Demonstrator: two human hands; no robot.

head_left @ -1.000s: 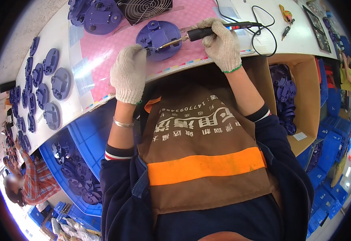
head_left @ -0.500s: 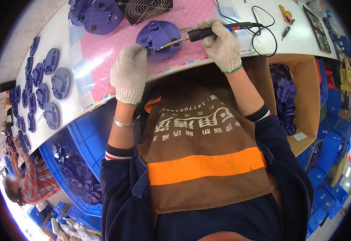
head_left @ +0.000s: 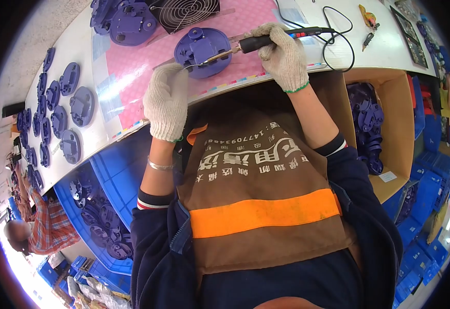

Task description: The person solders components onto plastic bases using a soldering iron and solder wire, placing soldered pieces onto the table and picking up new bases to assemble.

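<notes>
A round purple part (head_left: 202,45) lies on the pink mat (head_left: 132,87) at the table's front edge. My right hand (head_left: 281,54), in a white knitted glove, is closed around the black handle of a soldering iron (head_left: 256,43). The iron's tip points left and rests at the lower middle of the purple part. My left hand (head_left: 166,98), gloved too, is pinched at the part's left side, with a thin wire (head_left: 191,65) running from its fingertips towards the iron's tip. Whether this wire is solder cannot be told.
Behind the part stands a black fan (head_left: 186,11). More purple parts (head_left: 82,106) stand on the table's left. A cardboard box (head_left: 390,103) and a blue bin (head_left: 70,206) hold purple parts. The iron's cable (head_left: 351,38) loops rightwards. A co-worker (head_left: 45,226) is far left.
My left hand has moved slightly down and away from the purple part, and more of the thin wire shows. The camera view has shifted a little. The right hand keeps its grip.
</notes>
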